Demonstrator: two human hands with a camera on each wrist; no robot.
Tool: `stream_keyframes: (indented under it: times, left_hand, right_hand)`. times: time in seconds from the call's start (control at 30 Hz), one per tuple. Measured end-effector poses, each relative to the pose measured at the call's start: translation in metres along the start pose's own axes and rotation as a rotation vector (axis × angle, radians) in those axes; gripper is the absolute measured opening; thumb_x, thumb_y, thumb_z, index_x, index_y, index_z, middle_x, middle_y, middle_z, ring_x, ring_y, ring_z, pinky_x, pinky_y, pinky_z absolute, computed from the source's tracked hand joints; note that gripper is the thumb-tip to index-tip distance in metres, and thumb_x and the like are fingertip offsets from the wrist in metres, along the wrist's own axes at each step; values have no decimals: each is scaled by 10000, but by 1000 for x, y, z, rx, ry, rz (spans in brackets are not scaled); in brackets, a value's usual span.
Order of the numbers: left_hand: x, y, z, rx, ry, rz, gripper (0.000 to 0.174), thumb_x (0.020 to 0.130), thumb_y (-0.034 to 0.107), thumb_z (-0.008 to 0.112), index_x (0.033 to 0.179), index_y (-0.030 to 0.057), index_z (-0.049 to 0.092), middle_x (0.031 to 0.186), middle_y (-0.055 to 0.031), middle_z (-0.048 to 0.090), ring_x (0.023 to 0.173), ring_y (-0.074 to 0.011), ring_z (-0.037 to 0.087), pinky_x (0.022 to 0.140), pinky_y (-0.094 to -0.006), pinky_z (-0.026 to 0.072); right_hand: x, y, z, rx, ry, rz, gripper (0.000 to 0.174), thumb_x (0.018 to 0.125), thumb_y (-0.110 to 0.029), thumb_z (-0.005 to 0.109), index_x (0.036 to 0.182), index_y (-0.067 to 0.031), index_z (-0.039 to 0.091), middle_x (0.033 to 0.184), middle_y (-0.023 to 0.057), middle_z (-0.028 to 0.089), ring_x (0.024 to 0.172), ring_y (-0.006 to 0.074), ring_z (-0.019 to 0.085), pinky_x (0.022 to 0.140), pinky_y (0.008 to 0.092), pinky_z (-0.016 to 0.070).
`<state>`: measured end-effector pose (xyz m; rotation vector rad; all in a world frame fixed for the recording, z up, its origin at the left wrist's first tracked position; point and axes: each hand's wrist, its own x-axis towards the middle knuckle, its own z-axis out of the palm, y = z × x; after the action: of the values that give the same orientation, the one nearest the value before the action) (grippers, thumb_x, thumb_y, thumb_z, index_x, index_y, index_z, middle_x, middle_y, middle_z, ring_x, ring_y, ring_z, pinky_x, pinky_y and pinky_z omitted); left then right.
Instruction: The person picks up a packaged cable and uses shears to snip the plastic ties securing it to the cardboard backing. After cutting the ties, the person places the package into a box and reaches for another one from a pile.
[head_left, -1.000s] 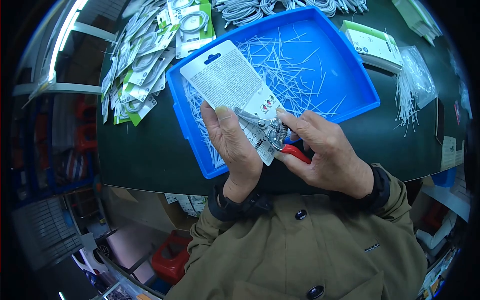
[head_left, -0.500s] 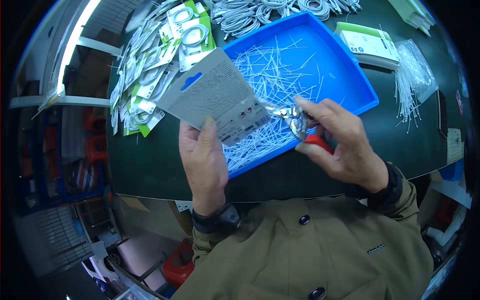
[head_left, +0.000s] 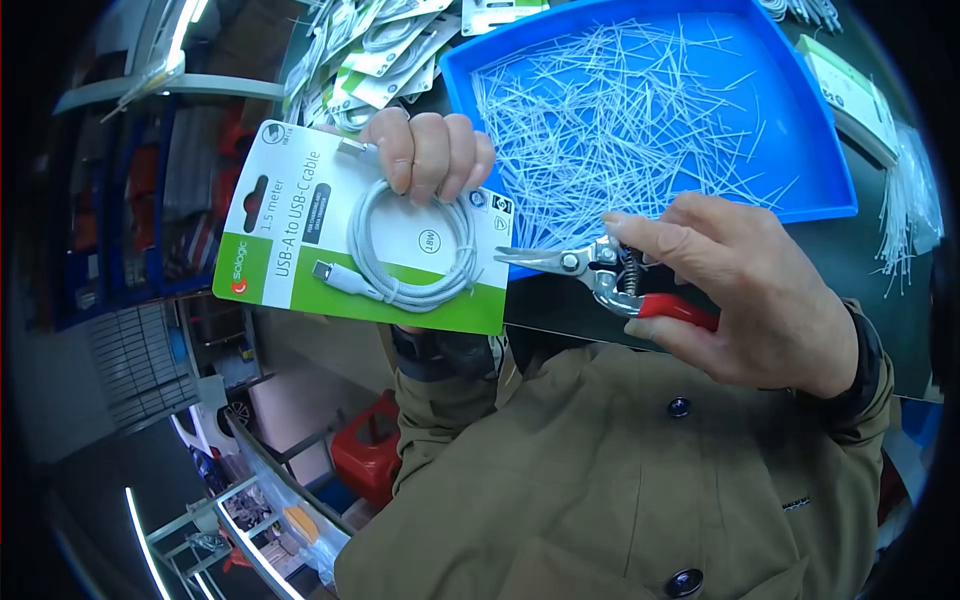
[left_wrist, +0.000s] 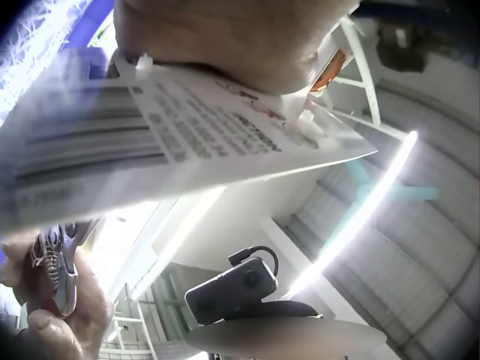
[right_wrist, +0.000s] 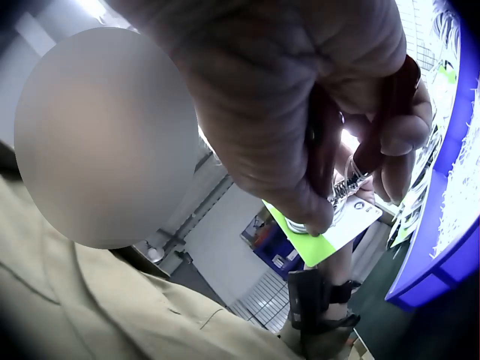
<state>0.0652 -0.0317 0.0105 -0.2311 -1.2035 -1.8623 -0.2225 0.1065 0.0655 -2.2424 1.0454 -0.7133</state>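
Note:
My left hand [head_left: 430,155] grips the upper edge of a white-and-green retail card [head_left: 305,225], its fingers curled over the front. A coiled grey-white USB cable [head_left: 405,292] is fastened to that face, both plugs showing. In my right hand [head_left: 750,290] is a pair of hand snips [head_left: 600,270] with red handles and a spring. Their narrow blades point left, tips close to the card's right edge. The left wrist view shows the card's printed back [left_wrist: 202,124] with small white stubs poking out of it.
A blue tray [head_left: 790,80] strewn with thin white plastic strips [head_left: 620,120] sits beyond the hands. Carded cables [head_left: 385,65] are piled at the back left. To the right lie a stack of cards [head_left: 850,95] and a bunch of white ties [head_left: 895,260].
The card has turned from its printed back to its cable side, and my left fingers now show over the front. The snips are level beside its right edge. The head view has shifted.

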Motion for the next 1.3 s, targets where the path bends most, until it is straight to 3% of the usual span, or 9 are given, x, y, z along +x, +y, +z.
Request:
stream_keyframes:
  times: [0.3, 0.5, 0.8, 1.17, 1.3]
  left_hand:
    - [4, 14, -5, 155, -161, -8, 570, 1168, 529, 264, 940, 120, 590, 772, -36, 566, 774, -196, 512, 809, -413, 459]
    - [10, 18, -1, 294, -236, 9, 521, 1160, 522, 324, 954, 119, 583, 804, -46, 596, 793, -199, 540, 829, -416, 470]
    - [7, 20, 7, 307, -180, 43, 487, 1150, 500, 370, 950, 106, 577, 778, -44, 583, 755, -199, 532, 803, -421, 469]
    - [-1, 20, -5, 331, -173, 52, 577, 1150, 528, 256, 948, 98, 582, 787, -64, 593, 779, -208, 523, 793, -426, 457]
    - [-9, 12, -6, 306, -96, 102, 587, 1151, 554, 268, 946, 105, 585, 789, -58, 588, 772, -204, 516, 805, -426, 454]
  right_hand:
    - [-1, 1, 12, 154, -61, -3, 723, 775, -136, 882, 1437, -15, 617, 913, 131, 617, 753, 280, 612, 654, 405, 497]
    - [-3, 1, 14, 162, -67, 3, 716, 786, -141, 874, 1440, -15, 613, 919, 136, 620, 761, 283, 617, 658, 410, 501]
    - [-3, 1, 11, 153, -81, 9, 702, 786, -113, 864, 1434, -26, 607, 910, 133, 603, 777, 291, 615, 665, 417, 490]
    - [-3, 5, 8, 81, -53, 33, 637, 807, -29, 826, 1412, -20, 629, 857, 132, 620, 729, 295, 633, 637, 431, 503]
    - [4, 12, 19, 130, 97, 5, 570, 826, -24, 826, 1361, -6, 628, 900, 142, 643, 766, 311, 664, 680, 416, 528]
